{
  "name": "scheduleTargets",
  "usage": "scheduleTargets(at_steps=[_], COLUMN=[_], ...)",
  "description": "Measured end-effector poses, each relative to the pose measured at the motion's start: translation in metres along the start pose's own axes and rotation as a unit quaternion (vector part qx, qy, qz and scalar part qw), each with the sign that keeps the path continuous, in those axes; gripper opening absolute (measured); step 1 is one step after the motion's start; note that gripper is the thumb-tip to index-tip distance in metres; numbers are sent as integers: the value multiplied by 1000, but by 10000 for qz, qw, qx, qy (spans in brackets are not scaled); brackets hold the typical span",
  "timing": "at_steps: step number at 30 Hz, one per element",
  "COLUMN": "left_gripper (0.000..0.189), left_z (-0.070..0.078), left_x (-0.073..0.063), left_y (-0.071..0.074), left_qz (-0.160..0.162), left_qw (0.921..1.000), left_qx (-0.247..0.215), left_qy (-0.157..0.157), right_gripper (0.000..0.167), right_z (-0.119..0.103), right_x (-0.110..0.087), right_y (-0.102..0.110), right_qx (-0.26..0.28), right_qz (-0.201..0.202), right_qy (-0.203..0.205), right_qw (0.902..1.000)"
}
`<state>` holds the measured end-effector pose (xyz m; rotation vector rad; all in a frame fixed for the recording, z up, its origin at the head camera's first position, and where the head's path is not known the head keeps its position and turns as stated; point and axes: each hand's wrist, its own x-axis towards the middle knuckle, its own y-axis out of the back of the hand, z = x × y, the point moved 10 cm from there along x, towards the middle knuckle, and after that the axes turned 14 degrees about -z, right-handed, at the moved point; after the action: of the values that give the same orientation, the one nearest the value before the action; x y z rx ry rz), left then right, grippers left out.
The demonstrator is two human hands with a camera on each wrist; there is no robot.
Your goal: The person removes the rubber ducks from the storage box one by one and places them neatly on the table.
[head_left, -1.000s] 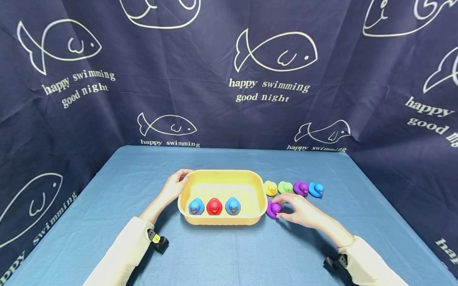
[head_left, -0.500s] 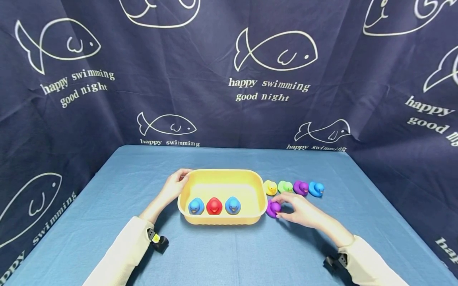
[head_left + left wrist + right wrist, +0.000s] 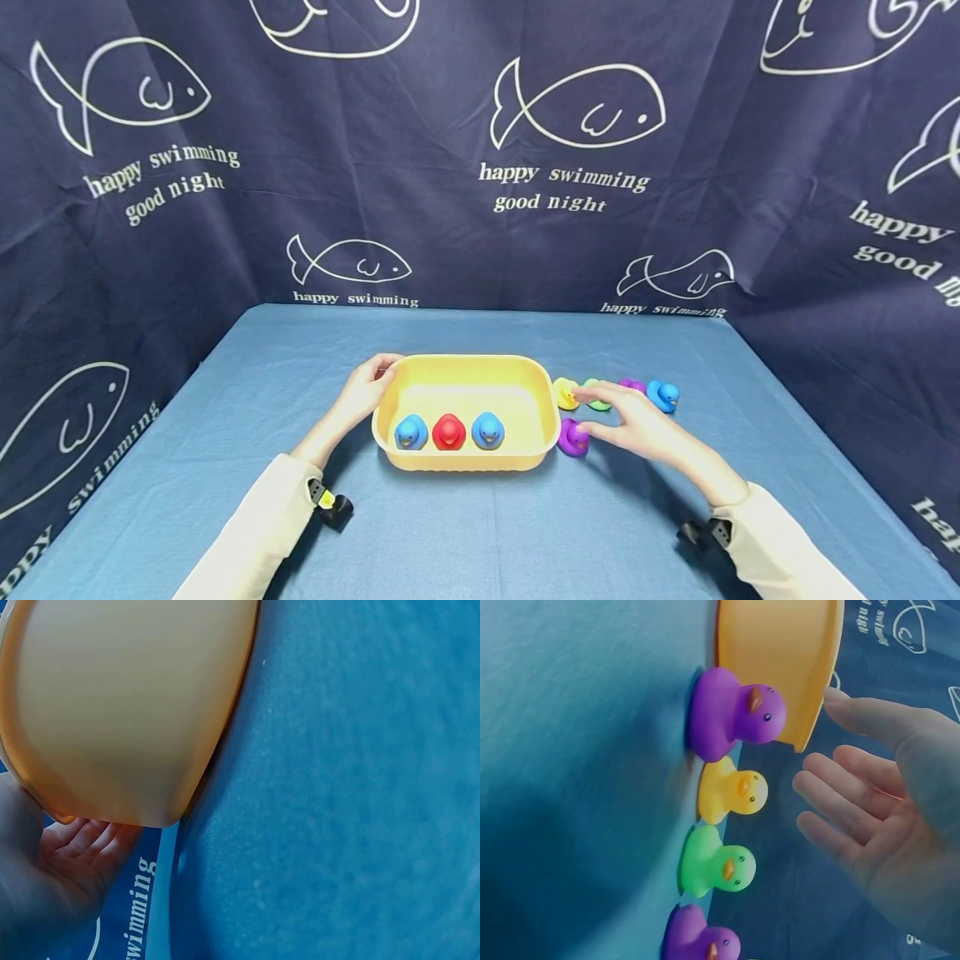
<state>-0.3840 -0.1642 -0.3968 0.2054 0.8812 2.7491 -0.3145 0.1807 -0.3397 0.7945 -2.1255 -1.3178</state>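
Observation:
A yellow plastic basin stands mid-table with a blue rubber duck, a red rubber duck and a second blue rubber duck along its near side. At its back left corner my left hand holds the rim, fingers behind the wall. Just right of the basin sits a purple rubber duck. My right hand hovers beside and above this duck with fingers spread, holding nothing. Behind it are a yellow duck, a green duck and another purple duck.
A further blue duck ends the back row on the right. Blue cloth covers the table, and a dark blue curtain with white fish drawings closes off the back and sides.
My right hand has let go of the near purple duck and risen slightly up and back, fingers spreading. The duck stays beside the basin. My left hand keeps its place on the rim.

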Motion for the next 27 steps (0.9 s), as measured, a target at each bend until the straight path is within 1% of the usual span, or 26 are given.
scheduleTargets(at_steps=[3, 7, 10, 16, 19, 23, 27], left_gripper=[29, 29, 30, 30, 30, 30, 30], left_z=[-1, -1, -1, 1, 2, 2, 2], left_x=[0, 0, 0, -1, -1, -1, -1], left_y=[0, 0, 0, 0, 0, 0, 0], left_qz=[-15, -15, -9, -17, -27, -42, -32], left_qw=[10000, 10000, 10000, 10000, 10000, 10000, 10000], left_qx=[-18, -17, -34, -56, -60, -56, -47], left_qy=[18, 55, 57, -15, -31, -17, -22], right_gripper=[47, 44, 42, 40, 41, 43, 44], right_z=[-6, -19, -28, -43, -49, -54, -61], right_x=[4, 11, 16, 27, 33, 40, 46], right_y=[5, 8, 8, 6, 4, -1, -7], right_qx=[29, 107, 151, 162, 131, 189, 229], right_qz=[159, 341, 399, 484, 443, 291, 199], right_qy=[80, 350, 543, 802, 772, 650, 753], right_qw=[9998, 9987, 9976, 9955, 9959, 9973, 9967])
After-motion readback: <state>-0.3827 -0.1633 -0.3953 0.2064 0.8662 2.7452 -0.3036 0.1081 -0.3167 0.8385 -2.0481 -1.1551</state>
